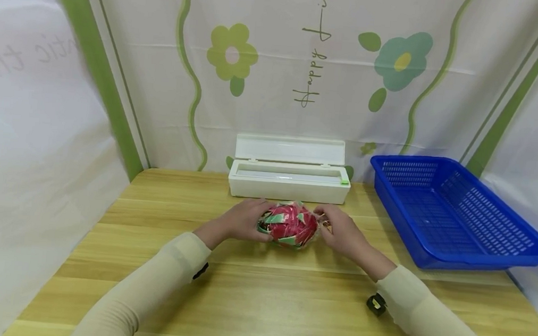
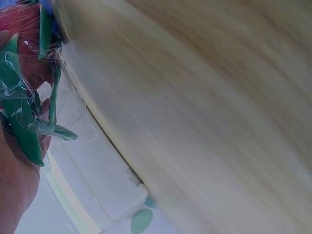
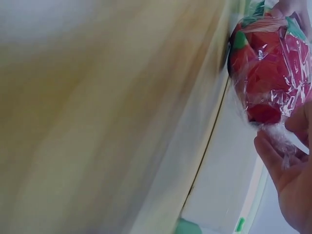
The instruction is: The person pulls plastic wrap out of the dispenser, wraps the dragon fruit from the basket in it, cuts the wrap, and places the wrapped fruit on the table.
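A red dragon fruit (image 1: 293, 223) with green scale tips is wrapped in clear plastic film, in front of the white box at the middle of the table. My left hand (image 1: 247, 219) grips its left end, thumb at the near side and fingers behind. At the other end my right hand (image 1: 340, 230) pinches the gathered tail of plastic film (image 3: 280, 139) between thumb and fingers. In the left wrist view the green tips (image 2: 22, 112) show through the film beside the left hand (image 2: 19, 180).
Behind the fruit stands a white cling film box (image 1: 288, 188) with its lid (image 1: 291, 149) raised. A blue plastic basket (image 1: 404, 214) sits at the right of the wooden table (image 1: 257, 305). A printed curtain (image 1: 274, 110) hangs at the back.
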Action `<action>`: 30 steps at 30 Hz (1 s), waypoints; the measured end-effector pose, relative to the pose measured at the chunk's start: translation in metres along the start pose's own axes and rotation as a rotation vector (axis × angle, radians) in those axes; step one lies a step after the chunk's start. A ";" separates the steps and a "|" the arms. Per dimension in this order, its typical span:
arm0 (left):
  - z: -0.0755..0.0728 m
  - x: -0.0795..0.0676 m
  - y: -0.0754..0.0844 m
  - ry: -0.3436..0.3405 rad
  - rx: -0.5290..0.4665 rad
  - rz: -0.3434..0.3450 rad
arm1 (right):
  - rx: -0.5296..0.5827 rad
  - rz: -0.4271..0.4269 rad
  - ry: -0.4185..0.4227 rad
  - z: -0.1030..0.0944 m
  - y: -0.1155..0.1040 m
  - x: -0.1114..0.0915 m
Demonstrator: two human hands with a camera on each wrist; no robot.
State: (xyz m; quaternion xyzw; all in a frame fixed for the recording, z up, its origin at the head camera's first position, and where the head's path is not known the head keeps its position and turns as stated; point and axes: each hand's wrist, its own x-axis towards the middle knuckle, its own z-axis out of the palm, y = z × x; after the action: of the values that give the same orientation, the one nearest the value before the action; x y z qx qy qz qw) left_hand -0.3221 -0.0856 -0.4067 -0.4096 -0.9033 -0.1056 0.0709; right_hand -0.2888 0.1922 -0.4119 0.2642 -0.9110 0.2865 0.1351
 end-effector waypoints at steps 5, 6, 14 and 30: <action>-0.001 0.000 0.001 -0.005 0.009 -0.007 | 0.079 0.034 -0.131 0.001 0.005 -0.006; -0.001 0.000 0.001 -0.004 0.010 -0.010 | 0.083 0.035 -0.149 0.002 0.005 -0.006; 0.000 0.002 0.001 0.004 0.024 -0.006 | -0.005 0.035 -0.149 0.003 -0.003 -0.006; -0.001 0.003 0.004 0.007 0.029 0.008 | -0.198 -0.129 0.078 -0.003 0.001 0.000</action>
State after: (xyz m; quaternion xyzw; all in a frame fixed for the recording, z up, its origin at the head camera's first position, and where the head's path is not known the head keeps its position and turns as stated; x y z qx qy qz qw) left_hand -0.3212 -0.0813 -0.4047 -0.4119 -0.9028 -0.0938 0.0805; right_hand -0.2892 0.1941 -0.4097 0.2962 -0.9101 0.1957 0.2139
